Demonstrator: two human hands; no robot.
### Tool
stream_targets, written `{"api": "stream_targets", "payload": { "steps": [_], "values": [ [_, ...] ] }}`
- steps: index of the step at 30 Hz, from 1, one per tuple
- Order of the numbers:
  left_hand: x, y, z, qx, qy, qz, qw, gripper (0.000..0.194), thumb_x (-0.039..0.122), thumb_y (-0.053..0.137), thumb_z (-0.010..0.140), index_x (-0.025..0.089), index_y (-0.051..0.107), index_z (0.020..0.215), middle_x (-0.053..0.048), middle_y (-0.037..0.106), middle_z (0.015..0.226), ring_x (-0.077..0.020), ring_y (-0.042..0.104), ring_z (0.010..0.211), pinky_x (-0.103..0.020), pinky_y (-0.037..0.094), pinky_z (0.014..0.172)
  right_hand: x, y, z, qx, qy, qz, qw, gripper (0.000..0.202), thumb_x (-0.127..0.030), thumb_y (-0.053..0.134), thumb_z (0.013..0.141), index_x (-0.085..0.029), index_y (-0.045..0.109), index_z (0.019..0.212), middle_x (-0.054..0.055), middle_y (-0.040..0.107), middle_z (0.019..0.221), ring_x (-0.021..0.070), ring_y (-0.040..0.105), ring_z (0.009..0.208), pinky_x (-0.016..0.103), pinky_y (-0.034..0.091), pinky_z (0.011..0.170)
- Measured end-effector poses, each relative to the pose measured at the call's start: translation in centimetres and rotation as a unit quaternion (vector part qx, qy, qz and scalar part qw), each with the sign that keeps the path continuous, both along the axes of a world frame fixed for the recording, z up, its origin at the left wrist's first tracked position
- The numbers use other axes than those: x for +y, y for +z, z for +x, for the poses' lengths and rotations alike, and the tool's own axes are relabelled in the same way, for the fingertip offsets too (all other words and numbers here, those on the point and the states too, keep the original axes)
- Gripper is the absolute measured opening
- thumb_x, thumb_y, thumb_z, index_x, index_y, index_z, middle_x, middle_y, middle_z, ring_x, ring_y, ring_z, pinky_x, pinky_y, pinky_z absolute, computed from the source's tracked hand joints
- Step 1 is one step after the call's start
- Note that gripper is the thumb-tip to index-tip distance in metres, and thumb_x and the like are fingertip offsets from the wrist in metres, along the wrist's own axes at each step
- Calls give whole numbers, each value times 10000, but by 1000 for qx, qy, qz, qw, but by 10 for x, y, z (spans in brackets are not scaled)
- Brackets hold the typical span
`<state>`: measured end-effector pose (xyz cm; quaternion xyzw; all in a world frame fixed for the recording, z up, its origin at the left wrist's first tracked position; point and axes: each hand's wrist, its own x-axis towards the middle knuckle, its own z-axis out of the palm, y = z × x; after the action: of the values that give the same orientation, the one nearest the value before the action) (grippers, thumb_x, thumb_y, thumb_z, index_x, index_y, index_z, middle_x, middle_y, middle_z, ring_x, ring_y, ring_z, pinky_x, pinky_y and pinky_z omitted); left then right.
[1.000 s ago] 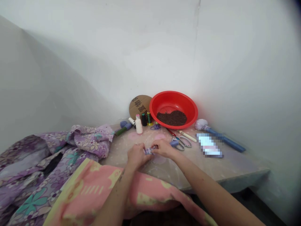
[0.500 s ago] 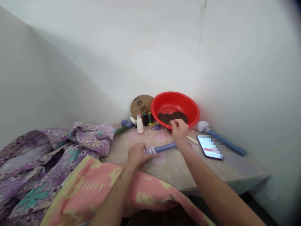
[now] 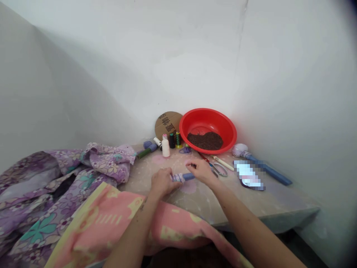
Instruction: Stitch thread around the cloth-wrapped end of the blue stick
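My left hand (image 3: 162,182) is wrapped round the end of a blue stick (image 3: 188,176), where patterned cloth is bound on with thread. Its fingers hide that end. Just above the stick's shaft, my right hand (image 3: 201,170) is closed in a pinch. A fine thread ran from these fingers a moment ago; now it is too thin to make out. On the right lies a similar blue stick (image 3: 269,173) with a round cloth-covered head (image 3: 240,149). Scissors (image 3: 220,169) and a pale pen-like tool (image 3: 223,163) lie beyond my right hand.
A red basin (image 3: 209,111) holding dark brown grains stands against the wall, by a cardboard disc (image 3: 167,124). Thread spools (image 3: 165,147) stand left of it. A phone (image 3: 249,176) lies at right. Floral fabric (image 3: 83,178) and pink cloth (image 3: 111,216) cover the left and front.
My right hand has come down and left from in front of the basin to the stick's shaft, uncovering the scissors. The left hand keeps its hold on the stick.
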<state>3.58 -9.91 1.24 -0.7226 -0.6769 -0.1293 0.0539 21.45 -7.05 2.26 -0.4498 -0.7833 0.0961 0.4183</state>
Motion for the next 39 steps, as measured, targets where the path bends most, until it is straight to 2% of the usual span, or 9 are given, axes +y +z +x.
{"api": "stream_targets", "payload": {
  "steps": [2, 6, 13, 17, 21, 25, 33, 39],
  "values": [
    [-1, 1, 1, 1, -2, -2, 1000, 493, 645, 492, 533, 253, 551, 825, -41, 590, 819, -209, 542, 766, -280, 374, 615, -2, -9, -7, -50, 31, -21, 998, 165, -208, 497, 695, -188, 652, 747, 19, 647, 736, 136, 542, 681, 230, 352, 627],
    [-2, 4, 3, -3, 7, -12, 1000, 491, 633, 501, 536, 240, 555, 826, -46, 589, 835, -200, 541, 784, -274, 372, 633, -5, -22, -18, -110, 38, -22, 993, 172, -214, 525, 688, -197, 635, 819, 19, 644, 773, 143, 540, 713, 245, 336, 651],
    [-6, 8, 5, -6, 10, -12, 1000, 494, 630, 500, 540, 231, 556, 827, -50, 590, 845, -208, 543, 810, -283, 373, 651, -1, -25, -24, -151, 28, 21, 988, 91, -197, 501, 730, -168, 586, 720, 24, 606, 720, 150, 516, 729, 273, 304, 682],
    [-7, 9, 5, -6, 13, -19, 1000, 492, 614, 514, 541, 236, 549, 855, -49, 588, 868, -208, 541, 818, -285, 375, 658, 3, -15, -18, -102, -13, 66, 992, 112, -207, 460, 757, -162, 555, 717, 37, 581, 722, 155, 487, 721, 273, 301, 664],
    [-8, 9, 4, -5, 6, -18, 1000, 490, 623, 501, 546, 235, 548, 843, -48, 587, 858, -206, 539, 807, -286, 374, 652, 5, 6, -9, -29, -70, 135, 988, 130, -245, 438, 770, -167, 525, 713, 38, 558, 712, 159, 470, 705, 282, 298, 668],
    [-7, 7, 3, -5, 3, -11, 1000, 489, 631, 495, 544, 238, 549, 831, -38, 585, 843, -201, 535, 805, -279, 369, 648, 4, 23, -1, 6, -93, 174, 980, 134, -251, 423, 775, -166, 502, 708, 35, 542, 706, 158, 466, 697, 284, 297, 668],
    [-7, 5, 3, -4, 1, 0, 1000, 489, 632, 501, 545, 239, 549, 833, -41, 576, 839, -203, 532, 809, -279, 369, 644, -2, 27, 0, 14, -90, 193, 977, 140, -258, 422, 773, -174, 488, 682, 27, 525, 683, 155, 461, 689, 286, 295, 673],
    [-11, 7, 5, -14, 9, -8, 1000, 468, 613, 509, 561, 239, 548, 839, -40, 573, 854, -201, 531, 834, -280, 370, 666, -14, 31, 2, 21, -42, 184, 982, 141, -264, 410, 779, -182, 484, 691, 26, 506, 680, 155, 456, 692, 280, 310, 661]
  ]
}}
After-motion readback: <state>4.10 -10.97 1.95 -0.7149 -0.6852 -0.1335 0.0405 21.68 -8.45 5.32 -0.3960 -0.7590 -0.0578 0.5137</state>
